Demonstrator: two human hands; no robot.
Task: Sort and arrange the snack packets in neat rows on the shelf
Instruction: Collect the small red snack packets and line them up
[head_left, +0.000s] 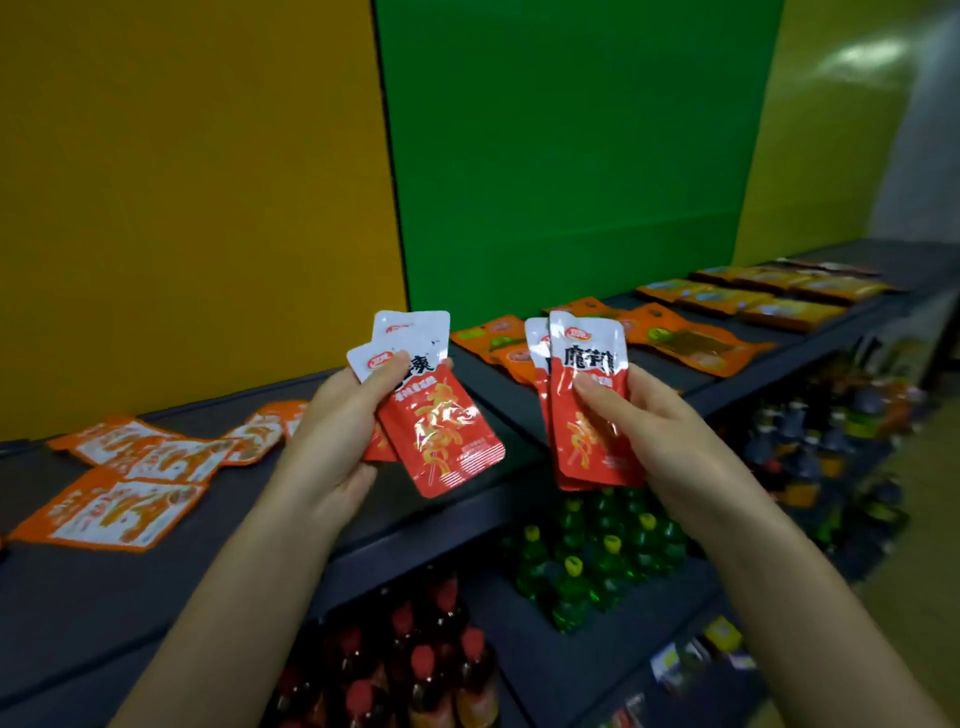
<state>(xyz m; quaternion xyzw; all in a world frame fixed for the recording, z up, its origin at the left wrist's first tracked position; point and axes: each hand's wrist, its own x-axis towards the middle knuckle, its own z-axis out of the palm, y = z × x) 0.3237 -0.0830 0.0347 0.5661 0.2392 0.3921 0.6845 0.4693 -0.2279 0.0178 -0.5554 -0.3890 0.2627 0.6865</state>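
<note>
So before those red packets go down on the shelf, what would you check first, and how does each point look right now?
1. Left hand grips its red packets firmly: ok, though they are fanned out, not squared.
2. Right hand holds its stack aligned: ok.
3. Both bundles are the same kind: ok, same red and white design.
4. Bare space on the shelf below the hands: ok.
5. Orange packets on the left lie in neat rows: not ok, they overlap at angles.
6. Exact packet count in each hand: cannot tell.
</note>
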